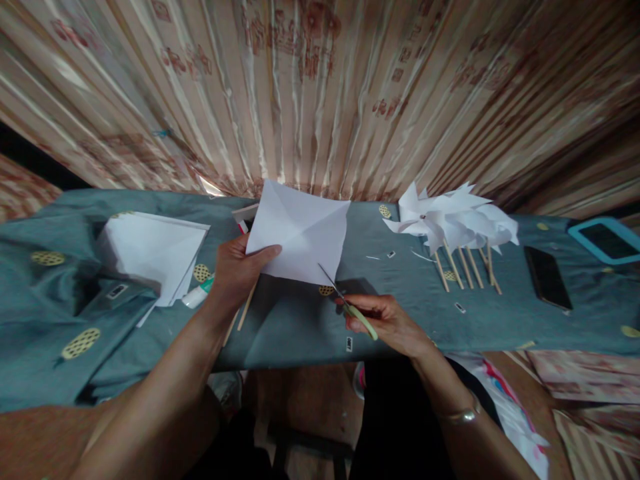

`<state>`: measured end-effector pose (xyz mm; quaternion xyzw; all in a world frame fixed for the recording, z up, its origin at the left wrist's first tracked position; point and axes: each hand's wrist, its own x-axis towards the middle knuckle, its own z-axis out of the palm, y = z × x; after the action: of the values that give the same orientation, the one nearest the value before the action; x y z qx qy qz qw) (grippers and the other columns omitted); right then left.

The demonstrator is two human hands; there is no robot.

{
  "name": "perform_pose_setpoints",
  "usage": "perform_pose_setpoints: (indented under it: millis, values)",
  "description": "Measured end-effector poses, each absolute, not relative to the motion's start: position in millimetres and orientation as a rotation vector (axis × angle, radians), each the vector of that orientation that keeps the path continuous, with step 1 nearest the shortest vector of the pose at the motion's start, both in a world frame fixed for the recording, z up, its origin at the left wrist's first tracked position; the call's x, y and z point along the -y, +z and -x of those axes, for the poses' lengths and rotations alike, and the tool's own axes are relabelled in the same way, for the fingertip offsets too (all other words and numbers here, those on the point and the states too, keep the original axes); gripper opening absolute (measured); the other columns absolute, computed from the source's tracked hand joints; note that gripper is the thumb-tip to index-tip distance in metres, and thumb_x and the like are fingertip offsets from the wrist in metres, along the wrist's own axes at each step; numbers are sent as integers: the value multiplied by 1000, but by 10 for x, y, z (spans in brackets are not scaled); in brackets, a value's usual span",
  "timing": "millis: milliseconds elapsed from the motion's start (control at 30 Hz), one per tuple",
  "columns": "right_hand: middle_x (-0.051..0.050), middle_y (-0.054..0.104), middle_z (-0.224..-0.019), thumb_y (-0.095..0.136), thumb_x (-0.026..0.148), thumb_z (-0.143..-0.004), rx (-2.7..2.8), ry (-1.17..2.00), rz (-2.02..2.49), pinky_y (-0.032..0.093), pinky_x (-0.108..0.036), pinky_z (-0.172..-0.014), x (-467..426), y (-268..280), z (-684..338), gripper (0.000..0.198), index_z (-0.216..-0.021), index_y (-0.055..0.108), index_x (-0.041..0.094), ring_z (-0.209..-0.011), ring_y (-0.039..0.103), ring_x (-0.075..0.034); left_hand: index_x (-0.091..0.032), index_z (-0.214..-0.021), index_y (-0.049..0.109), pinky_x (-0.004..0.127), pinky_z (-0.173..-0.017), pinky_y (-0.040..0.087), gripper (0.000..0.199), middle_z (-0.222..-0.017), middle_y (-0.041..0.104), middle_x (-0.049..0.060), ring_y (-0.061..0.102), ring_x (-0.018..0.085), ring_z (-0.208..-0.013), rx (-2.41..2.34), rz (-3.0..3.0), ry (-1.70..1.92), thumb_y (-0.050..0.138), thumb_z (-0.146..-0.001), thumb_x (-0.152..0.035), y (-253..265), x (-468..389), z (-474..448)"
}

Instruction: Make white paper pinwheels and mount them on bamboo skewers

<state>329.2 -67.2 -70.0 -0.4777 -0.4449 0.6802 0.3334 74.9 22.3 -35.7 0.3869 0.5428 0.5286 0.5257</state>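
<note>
Around the held sheet (300, 230), pinwheels (453, 223), phone (547, 277), sticks (247, 309) partly behind left hand (240, 268)

Backdrop: pleated beige curtain (310, 113), red-brown prints | Furniture: long table (295, 330) draped in teal pineapple print | Floor (295, 400): brown | Light: dim

No text can be read with certainty. A small black-and-white label (349, 344) at lower centre and another label (460, 307) right of centre, both on the blue-green cloth (295, 320), are too blurred. Red character-like marks (407, 50) on the curtain (345, 133), at the top, are likewise illegible.
</note>
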Motion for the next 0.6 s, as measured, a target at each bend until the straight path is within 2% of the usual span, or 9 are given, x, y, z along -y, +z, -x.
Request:
perform_pose_setpoints:
  millis: [333,600]
  values:
    - [0,67,-74,88,46,-69,1244,1722,1250,49,-23,-62,676,-700,-3278,51,-109,76,16,-65,56,-10,-16,-82,79,27,-61,50,31,-71,73,0,62,16,-62,-1176,-918,1203,88,-55,-28,-494,-194,-795]
    - [0,66,-74,91,45,-64,1163,1746,1276,50,-22,-62,672,-705,-3271,51,-106,79,17,-66,57,-9,-15,-83,78,26,-61,49,32,-71,72,0,60,15,-63,-1192,-942,1194,87,-55,-29,-497,-204,-785]
